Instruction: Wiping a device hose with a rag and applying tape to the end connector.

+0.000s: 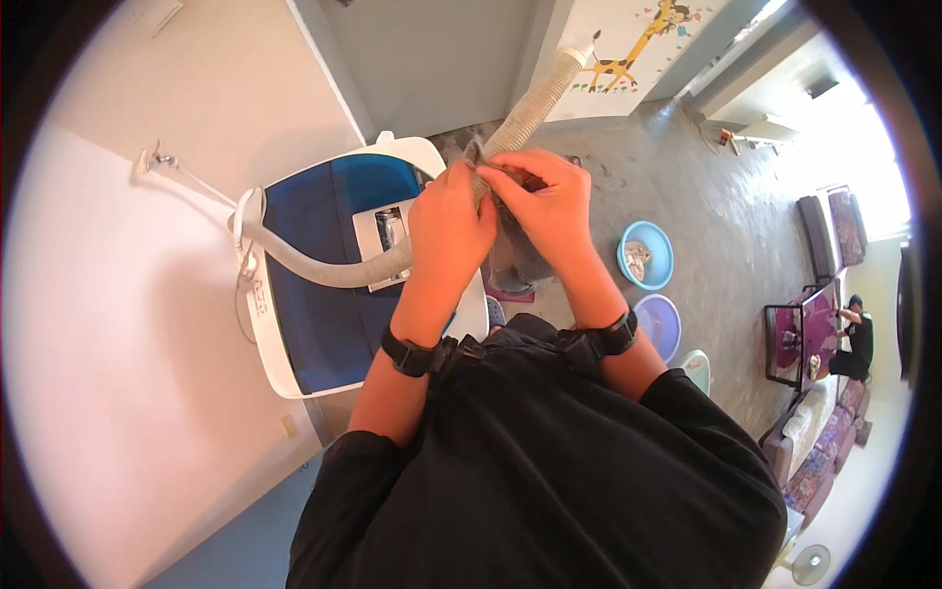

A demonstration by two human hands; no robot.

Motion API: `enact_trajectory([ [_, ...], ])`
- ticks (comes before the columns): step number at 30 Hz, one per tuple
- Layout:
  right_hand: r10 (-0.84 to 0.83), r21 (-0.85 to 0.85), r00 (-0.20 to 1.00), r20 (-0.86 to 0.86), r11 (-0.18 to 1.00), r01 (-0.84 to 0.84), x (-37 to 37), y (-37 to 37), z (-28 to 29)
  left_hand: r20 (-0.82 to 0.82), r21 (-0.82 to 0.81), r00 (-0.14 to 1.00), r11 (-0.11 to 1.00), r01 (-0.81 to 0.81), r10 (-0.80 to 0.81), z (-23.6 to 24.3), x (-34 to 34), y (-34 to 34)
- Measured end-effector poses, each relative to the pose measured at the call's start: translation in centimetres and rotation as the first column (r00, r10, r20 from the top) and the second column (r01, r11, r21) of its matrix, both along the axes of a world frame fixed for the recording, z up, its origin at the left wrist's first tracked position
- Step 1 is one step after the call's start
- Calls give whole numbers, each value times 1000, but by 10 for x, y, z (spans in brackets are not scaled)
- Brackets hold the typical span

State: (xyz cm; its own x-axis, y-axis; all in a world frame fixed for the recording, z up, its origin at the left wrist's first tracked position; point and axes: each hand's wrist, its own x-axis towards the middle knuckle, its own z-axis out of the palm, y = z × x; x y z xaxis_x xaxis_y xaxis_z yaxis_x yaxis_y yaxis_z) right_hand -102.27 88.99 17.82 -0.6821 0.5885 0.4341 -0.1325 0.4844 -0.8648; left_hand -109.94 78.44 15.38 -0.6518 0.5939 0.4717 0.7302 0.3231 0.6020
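Both hands are raised close together in front of my chest, over the right side of a washing machine [319, 339] with a white body and blue lids. My left hand [449, 231] is closed, its fingertips pinching a thin dark grey cloth [518, 260]. Thumb and fingers of my right hand [549, 201] pinch the same cloth just beside it. A bunched grey tip pokes up between the hands, and the rest hangs below them. What kind of cloth it is I cannot make out. A beige ribbed hose [334, 273] crosses the machine and passes behind my hands.
A wall tap [157, 159] feeds a thin white pipe toward the machine. On the grey floor at right stand a blue basin [659, 232] with cloth inside, a purple basin [667, 329] and a pale basin [699, 369]. Far right, a person [858, 339] is beside a purple table [816, 332].
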Motion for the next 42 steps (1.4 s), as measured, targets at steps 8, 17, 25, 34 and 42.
enact_trajectory([
  [8,-7,-318,999,-39,948,-6,-34,-34,-16,-125,212,969,960,-184,214,4,5,-39],
  [17,709,-530,685,-168,521,-669,-60,-57,-16,-67,95,943,943,-320,327,20,15,-104],
  [25,896,-515,408,-173,271,-813,-79,-66,-34,85,58,879,878,-474,469,21,27,-129],
  [34,864,-672,489,-122,291,-681,-87,-93,-36,-226,-127,779,775,-619,585,20,33,-129],
  [42,959,-610,213,-189,55,-790,-101,-86,-30,164,108,802,797,-594,575,21,39,-140],
])
